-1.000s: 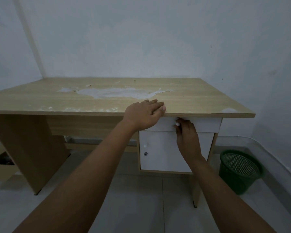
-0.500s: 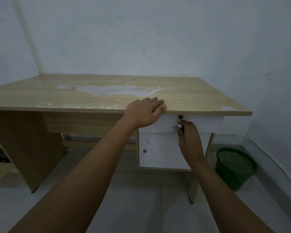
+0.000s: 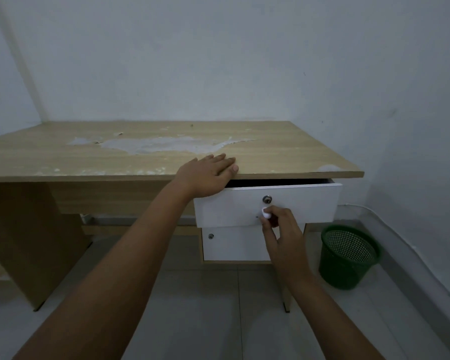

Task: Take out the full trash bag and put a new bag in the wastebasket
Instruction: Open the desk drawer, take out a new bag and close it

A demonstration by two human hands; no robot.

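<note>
Pale blue-grey walls met in a corner behind the light wood-grain counter [image 3: 283,157] with its peeling top. Your left hand [image 3: 205,175] lay flat on the counter's front edge, fingers straight, while your right hand [image 3: 281,229] pinched the small white round knob [image 3: 266,213] of the white drawer [image 3: 231,209], which stood partly pulled out. Down on the tiled floor [image 3: 205,307] at the right, the dark green mesh plastic wastebasket [image 3: 348,258] stood upright near the wall.

My left hand [image 3: 205,176] lies flat, fingers straight; my right hand [image 3: 281,229] pinches with thumb and curled fingers, arm extended.
</note>
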